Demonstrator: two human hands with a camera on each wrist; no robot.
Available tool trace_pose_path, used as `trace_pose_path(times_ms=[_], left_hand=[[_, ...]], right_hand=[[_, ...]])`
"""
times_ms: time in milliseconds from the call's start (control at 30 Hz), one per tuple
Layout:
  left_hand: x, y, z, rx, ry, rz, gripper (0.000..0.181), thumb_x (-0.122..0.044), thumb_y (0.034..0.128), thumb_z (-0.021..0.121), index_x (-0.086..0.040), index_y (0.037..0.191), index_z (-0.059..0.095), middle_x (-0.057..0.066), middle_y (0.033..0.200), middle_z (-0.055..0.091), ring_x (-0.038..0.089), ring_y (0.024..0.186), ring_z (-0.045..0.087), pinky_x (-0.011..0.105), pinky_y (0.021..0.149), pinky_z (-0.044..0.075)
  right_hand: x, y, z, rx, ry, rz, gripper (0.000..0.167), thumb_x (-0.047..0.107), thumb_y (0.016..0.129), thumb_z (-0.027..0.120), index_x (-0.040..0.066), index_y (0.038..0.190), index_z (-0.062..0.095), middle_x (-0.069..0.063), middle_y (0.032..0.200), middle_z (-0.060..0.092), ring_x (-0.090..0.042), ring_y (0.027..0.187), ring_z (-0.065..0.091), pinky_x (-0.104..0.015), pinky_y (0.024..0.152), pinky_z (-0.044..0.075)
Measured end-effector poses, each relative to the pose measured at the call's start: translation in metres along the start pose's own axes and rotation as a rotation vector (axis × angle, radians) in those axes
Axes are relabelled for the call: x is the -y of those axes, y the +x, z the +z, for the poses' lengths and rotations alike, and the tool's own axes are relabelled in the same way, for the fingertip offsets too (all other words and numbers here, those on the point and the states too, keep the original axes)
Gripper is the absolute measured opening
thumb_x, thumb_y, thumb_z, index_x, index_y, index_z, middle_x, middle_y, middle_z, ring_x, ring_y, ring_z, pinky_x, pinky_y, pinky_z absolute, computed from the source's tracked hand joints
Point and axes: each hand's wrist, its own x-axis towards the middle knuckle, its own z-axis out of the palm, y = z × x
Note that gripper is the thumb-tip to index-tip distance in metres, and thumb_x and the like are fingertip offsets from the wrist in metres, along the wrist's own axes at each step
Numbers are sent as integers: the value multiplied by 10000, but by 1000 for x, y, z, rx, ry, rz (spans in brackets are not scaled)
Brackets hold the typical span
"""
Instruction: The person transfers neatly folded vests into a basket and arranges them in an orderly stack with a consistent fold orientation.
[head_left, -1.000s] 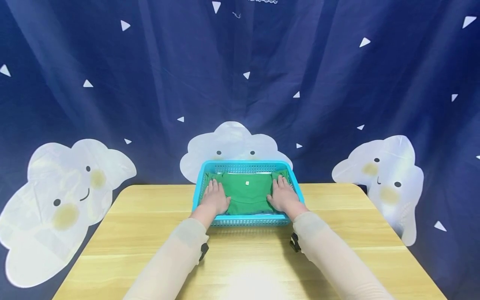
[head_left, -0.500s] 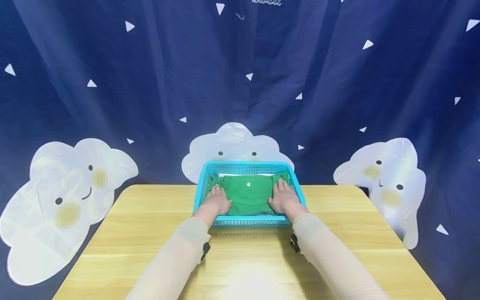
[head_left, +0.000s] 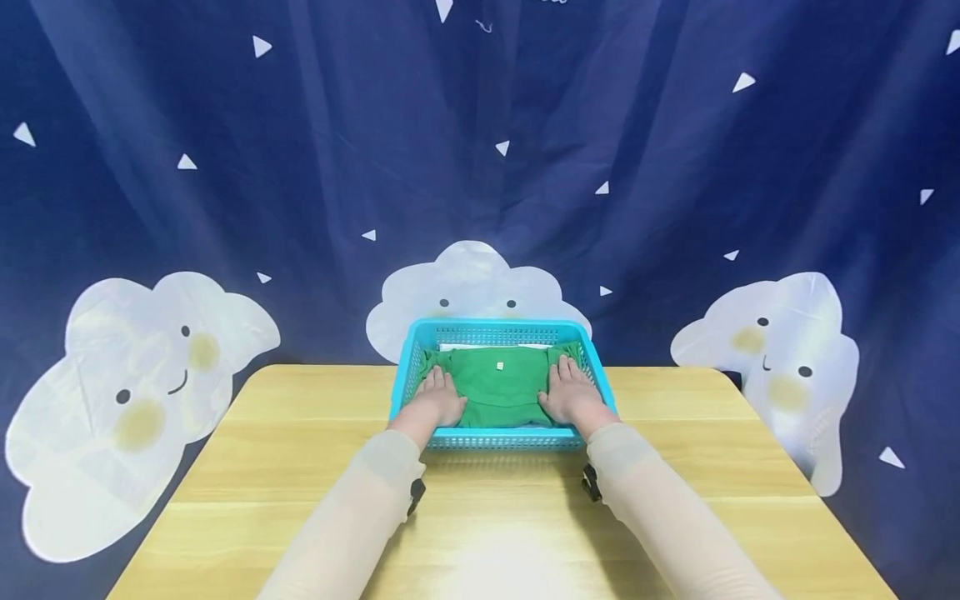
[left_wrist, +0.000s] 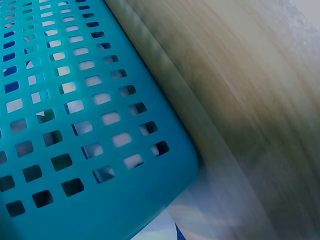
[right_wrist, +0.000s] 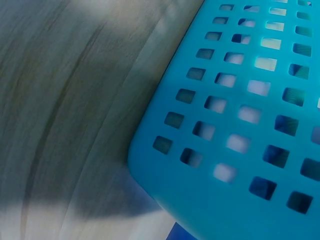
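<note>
A folded green garment (head_left: 498,387) with a small white label lies in the blue plastic basket (head_left: 502,439). My left hand (head_left: 438,402) rests flat on the garment's left end, fingers straight and pointing away from me. On the right end lies my right hand (head_left: 568,393), its fingers extended as well. Some white cloth (head_left: 453,346) shows behind the green one. In the left wrist view the perforated basket wall (left_wrist: 90,115) fills the left side, and in the right wrist view the basket's wall (right_wrist: 235,110) fills the right; neither shows a hand.
The basket stands near the far edge of a light wooden table (head_left: 487,517). Close behind the table hangs a dark blue curtain (head_left: 420,183) printed with clouds and triangles. Pale cloth shows through the basket's holes.
Both hands stay pressed on the green garment, which sits slightly lower and more wrinkled at its left end than a second ago. The head view has shifted a little.
</note>
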Motion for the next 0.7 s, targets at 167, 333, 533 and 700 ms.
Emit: trace_pose_path(times_ms=[167, 333, 533, 700], left_hand=[[1, -1, -1, -9, -4, 7, 694, -370, 1088, 329, 92, 1555, 107, 264, 1641, -5, 380, 1523, -20, 465, 1236, 59], [3, 0, 1, -74, -34, 33, 710, -363, 1074, 394, 126, 1533, 160, 295, 1626, 57, 399, 1517, 45, 471, 1233, 99], [5, 0, -1, -199, -83, 82, 601, -298, 1040, 500, 156, 1422, 411, 331, 1572, 232, 431, 1488, 180, 479, 1220, 172], [4, 4, -2, -293, -60, 89, 377, -249, 1014, 523, 79, 1133, 667, 278, 1322, 583, 413, 1268, 528, 499, 1098, 404]], right_hand=[[1, -1, -1, -5, 8, -1, 721, 412, 1068, 392, -64, 1560, 167, -267, 1639, 42, -407, 1517, 41, -484, 1228, 139], [0, -1, 0, -10, 16, 0, 721, 410, 1067, 404, -58, 1562, 171, -261, 1642, 43, -401, 1519, 40, -482, 1228, 144], [0, 1, 1, -19, 25, 1, 724, 405, 1062, 422, -58, 1562, 175, -256, 1643, 41, -397, 1520, 33, -481, 1229, 137], [-3, 3, 1, -31, 34, 2, 725, 401, 1058, 443, -63, 1556, 196, -257, 1642, 56, -397, 1519, 44, -480, 1228, 143]])
